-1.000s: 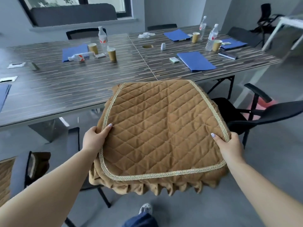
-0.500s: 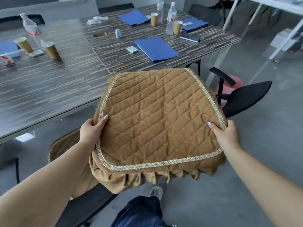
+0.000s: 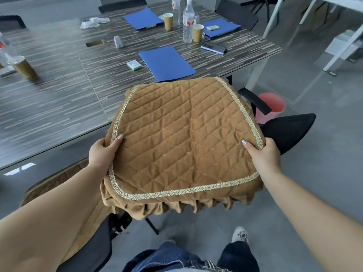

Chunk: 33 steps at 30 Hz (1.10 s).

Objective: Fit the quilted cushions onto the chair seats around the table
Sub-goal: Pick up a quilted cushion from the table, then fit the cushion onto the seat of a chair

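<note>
I hold a brown quilted cushion [image 3: 182, 138] with gold braid trim and a ruffled skirt, flat in the air in front of me. My left hand [image 3: 103, 152] grips its left edge, thumb on top. My right hand [image 3: 264, 154] grips its right edge the same way. A black chair [image 3: 288, 130] with an armrest stands behind the cushion's right side, its seat mostly hidden by the cushion. At lower left a second chair [image 3: 92, 250] carries another brown quilted cushion [image 3: 64, 177], partly hidden by my left forearm.
The striped table [image 3: 59, 99] ahead holds blue folders [image 3: 167, 63], paper cups [image 3: 197, 32], water bottles [image 3: 188, 22] and small items. A pink bucket [image 3: 272, 105] stands on the grey floor beyond the black chair. White table legs [image 3: 341, 48] are at right. My legs and shoe [image 3: 240, 235] are below.
The view has swung right along the table and down. The cushion, held the same way in both hands, now sits closer to the black chair, and the cushioned chair appears at lower left.
</note>
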Available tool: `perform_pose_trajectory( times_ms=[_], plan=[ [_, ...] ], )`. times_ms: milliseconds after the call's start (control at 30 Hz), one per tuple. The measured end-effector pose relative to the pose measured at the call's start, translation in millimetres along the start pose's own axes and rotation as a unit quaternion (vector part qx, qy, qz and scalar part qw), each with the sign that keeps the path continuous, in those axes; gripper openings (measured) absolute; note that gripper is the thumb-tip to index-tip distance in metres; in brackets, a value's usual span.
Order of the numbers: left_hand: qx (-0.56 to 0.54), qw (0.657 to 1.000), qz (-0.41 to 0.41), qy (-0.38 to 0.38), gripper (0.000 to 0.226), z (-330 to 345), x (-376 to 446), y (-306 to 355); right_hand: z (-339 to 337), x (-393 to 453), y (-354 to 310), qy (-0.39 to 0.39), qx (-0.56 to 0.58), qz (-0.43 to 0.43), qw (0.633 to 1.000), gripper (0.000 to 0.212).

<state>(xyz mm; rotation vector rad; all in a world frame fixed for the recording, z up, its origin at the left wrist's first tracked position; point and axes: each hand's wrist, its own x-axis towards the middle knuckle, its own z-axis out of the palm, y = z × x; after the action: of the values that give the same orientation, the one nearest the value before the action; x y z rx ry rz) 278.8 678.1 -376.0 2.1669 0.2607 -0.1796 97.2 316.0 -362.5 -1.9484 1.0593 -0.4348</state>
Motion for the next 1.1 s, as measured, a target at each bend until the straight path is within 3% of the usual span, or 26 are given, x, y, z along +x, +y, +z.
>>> perform_pose_trajectory(
  times_ms=[300,467,633,1100],
  plan=[
    [-0.03,0.996,-0.008,0.082,0.062,91.4,-43.1,77.8,-71.7,131.8,23.5,-0.069,0.023,-0.027,0.997,0.039],
    [-0.03,0.992,-0.02,0.117,0.06,135.1,-71.3,108.7,-101.6,191.7,31.0,-0.106,0.019,-0.044,0.993,0.034],
    [-0.046,0.99,-0.04,0.127,0.046,166.5,-70.6,127.2,-101.1,235.6,42.3,-0.129,0.015,-0.039,0.991,0.039],
    [-0.047,0.986,-0.08,0.139,0.051,233.8,2.9,168.2,-64.7,349.1,21.4,-0.142,-0.025,-0.064,0.987,0.03]
  ],
)
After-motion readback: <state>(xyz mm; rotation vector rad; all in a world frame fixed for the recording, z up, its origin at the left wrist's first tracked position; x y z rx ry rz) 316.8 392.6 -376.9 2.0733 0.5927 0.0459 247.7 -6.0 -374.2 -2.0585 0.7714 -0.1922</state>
